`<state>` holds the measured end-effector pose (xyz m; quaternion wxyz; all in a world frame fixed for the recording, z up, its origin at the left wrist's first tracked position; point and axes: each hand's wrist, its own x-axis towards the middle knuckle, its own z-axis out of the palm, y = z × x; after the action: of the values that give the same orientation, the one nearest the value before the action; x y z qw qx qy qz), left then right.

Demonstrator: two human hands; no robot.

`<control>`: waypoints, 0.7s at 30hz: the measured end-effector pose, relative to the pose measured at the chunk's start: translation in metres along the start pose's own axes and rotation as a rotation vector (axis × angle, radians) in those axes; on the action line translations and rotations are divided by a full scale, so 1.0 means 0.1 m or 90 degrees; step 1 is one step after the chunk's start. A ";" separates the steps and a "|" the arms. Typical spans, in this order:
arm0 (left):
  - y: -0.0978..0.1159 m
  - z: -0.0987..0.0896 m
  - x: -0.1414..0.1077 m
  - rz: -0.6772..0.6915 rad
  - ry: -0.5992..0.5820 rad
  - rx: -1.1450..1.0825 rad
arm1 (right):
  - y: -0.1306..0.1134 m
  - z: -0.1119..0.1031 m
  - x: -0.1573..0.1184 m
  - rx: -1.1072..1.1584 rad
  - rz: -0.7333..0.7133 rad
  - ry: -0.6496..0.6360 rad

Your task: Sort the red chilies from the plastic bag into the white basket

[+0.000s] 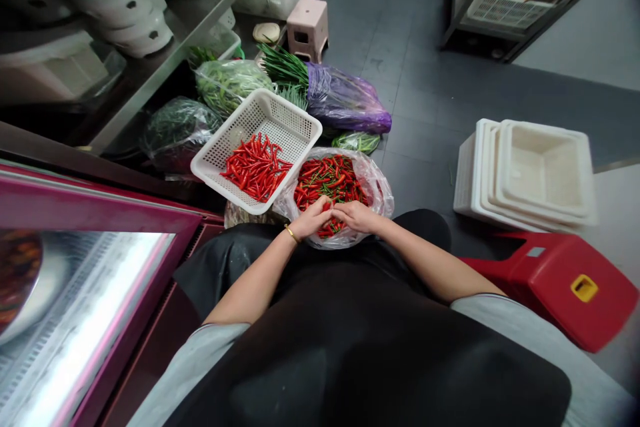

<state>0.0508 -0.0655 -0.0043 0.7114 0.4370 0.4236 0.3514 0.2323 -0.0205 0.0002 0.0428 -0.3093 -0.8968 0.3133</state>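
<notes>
My left hand [313, 217], with a gold bracelet at the wrist, is closed over the plastic bag [379, 180] of chilies; a bit of red chili pepper [327, 206] shows at its fingers. Meeting it at the fingertips, my right hand [356, 215] is closed too, and what it pinches is hidden. Inside the open bag lie many red chilies with green stems [333, 177]. Left of the bag, a white perforated basket [295, 121] stands tilted, holding a pile of red chilies without visible green stems [257, 167].
Bagged greens [233, 85] and a purple bag of green stalks [347, 97] lie behind the basket. A pink stool [307, 27] stands farther back. On the right are stacked white bins [545, 173] and a red plastic stool [565, 287]. Metal shelving [185, 47] and a lit display case [100, 307] border the left.
</notes>
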 end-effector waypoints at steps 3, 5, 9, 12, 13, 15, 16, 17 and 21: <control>0.06 0.14 0.01 -0.032 0.070 -0.212 | -0.17 0.02 0.03 -0.035 0.011 0.134; 0.09 0.19 0.05 -0.016 0.164 -0.308 | -0.34 0.03 0.04 -0.055 0.001 0.189; 0.11 0.12 0.09 -0.050 0.209 -0.328 | -0.50 -0.04 0.01 -0.099 -0.035 0.112; 0.09 0.04 0.04 -0.091 0.172 -0.267 | -0.42 -0.19 0.01 -0.202 0.096 -0.010; 0.08 0.01 0.02 -0.102 0.168 -0.236 | -0.39 -0.25 0.02 -0.226 0.128 -0.014; 0.08 -0.03 -0.02 -0.117 0.161 -0.169 | -0.35 -0.34 0.08 -0.252 0.163 0.012; 0.09 -0.04 -0.03 -0.118 0.150 -0.142 | -0.35 -0.38 0.12 -0.250 0.163 0.021; 0.11 -0.06 -0.05 -0.119 0.124 -0.124 | -0.35 -0.41 0.17 -0.235 0.149 0.017; 0.26 -0.08 -0.11 -0.094 -0.039 -0.154 | -0.39 -0.47 0.29 -0.052 0.010 0.017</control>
<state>0.0362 -0.0625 0.0209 0.7951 0.3263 0.3874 0.3334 0.2011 -0.0023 0.0567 0.0395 -0.3220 -0.9057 0.2729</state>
